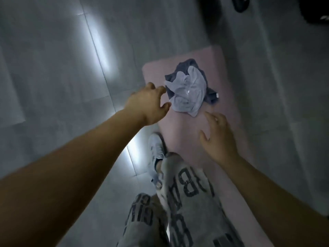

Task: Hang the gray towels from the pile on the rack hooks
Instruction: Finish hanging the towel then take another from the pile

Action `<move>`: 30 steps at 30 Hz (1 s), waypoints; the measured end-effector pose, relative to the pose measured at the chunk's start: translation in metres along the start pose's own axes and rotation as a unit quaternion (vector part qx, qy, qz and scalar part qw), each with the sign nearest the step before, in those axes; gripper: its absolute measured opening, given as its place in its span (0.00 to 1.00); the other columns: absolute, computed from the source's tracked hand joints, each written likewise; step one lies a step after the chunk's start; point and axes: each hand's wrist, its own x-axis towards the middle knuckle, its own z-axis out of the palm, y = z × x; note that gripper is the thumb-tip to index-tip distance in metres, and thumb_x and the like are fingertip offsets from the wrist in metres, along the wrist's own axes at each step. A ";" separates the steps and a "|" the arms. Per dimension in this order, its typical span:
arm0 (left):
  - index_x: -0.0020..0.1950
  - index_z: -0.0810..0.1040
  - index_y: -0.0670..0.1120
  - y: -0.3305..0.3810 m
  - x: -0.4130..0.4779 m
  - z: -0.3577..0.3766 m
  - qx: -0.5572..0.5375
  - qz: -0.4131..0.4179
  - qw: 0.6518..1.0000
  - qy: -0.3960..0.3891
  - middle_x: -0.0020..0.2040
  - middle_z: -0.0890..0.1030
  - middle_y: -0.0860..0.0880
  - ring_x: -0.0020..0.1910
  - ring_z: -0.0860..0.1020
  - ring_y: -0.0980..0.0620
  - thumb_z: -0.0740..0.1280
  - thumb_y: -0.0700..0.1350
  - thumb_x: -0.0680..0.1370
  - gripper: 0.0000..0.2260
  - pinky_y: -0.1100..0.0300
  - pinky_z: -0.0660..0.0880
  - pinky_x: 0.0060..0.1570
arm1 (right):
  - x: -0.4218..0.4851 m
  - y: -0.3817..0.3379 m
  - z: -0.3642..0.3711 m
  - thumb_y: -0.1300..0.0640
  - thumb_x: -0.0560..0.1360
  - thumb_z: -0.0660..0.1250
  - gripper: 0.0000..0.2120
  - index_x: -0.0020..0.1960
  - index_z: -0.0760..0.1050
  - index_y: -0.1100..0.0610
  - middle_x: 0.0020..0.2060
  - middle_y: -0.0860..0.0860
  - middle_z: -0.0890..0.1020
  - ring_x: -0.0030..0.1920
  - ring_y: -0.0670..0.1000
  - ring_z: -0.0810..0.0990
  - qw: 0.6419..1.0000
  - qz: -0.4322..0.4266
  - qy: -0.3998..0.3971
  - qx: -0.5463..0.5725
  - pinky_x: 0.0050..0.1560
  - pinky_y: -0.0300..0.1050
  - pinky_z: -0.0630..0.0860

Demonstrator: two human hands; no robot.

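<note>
A small pile of towels lies crumpled on a pink mat (226, 72) on the floor. A light gray towel (188, 93) sits on top of a darker gray towel (179, 70). My left hand (147, 104) reaches toward the pile's left edge with fingers spread, thumb close to the light towel, holding nothing. Nearer to me, my right hand (219, 136) hovers over the mat just below the pile, its fingers relaxed and empty. No rack or hooks are in view.
Gray floor tiles (62, 68) with bright light reflections surround the mat. My white shoe (156, 150) stands at the mat's near left edge, below gray printed trousers (187, 202). Dark objects (240, 4) sit at the top right.
</note>
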 end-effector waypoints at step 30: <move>0.82 0.47 0.51 -0.021 0.476 0.265 0.258 0.455 0.848 -0.078 0.83 0.48 0.44 0.81 0.47 0.44 0.54 0.61 0.83 0.32 0.45 0.48 0.78 | 0.327 0.153 0.302 0.38 0.77 0.63 0.34 0.79 0.57 0.42 0.81 0.54 0.52 0.79 0.60 0.52 0.901 0.328 0.203 0.198 0.76 0.52 0.56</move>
